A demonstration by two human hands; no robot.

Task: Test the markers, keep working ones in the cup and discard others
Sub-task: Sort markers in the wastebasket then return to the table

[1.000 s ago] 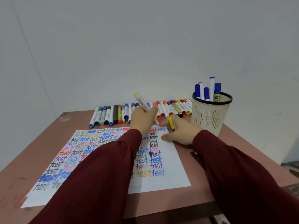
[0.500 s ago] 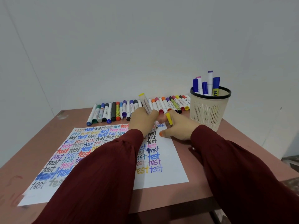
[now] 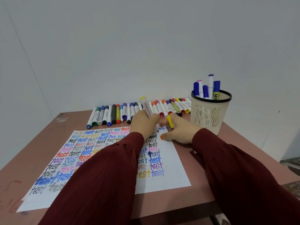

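My left hand (image 3: 143, 125) grips a yellow-ended marker (image 3: 146, 107) with its tip down on the white test sheet (image 3: 175, 174), near the sheet's top right. My right hand (image 3: 178, 131) rests on the sheet beside it and holds the marker's yellow cap (image 3: 169, 121) between its fingers. A row of several capped markers (image 3: 113, 113) lies along the wall behind the sheet. The beige mesh cup (image 3: 211, 113) stands at the right with several markers upright in it.
The sheet is covered with the word "test" in many colours. The brown table (image 3: 32, 143) ends at a front edge close to me. White walls close in behind and to the left. A dark floor shows at the far right.
My left hand has tilted the marker more upright and lowered its tip onto the paper. The right hand with the yellow cap has barely moved.
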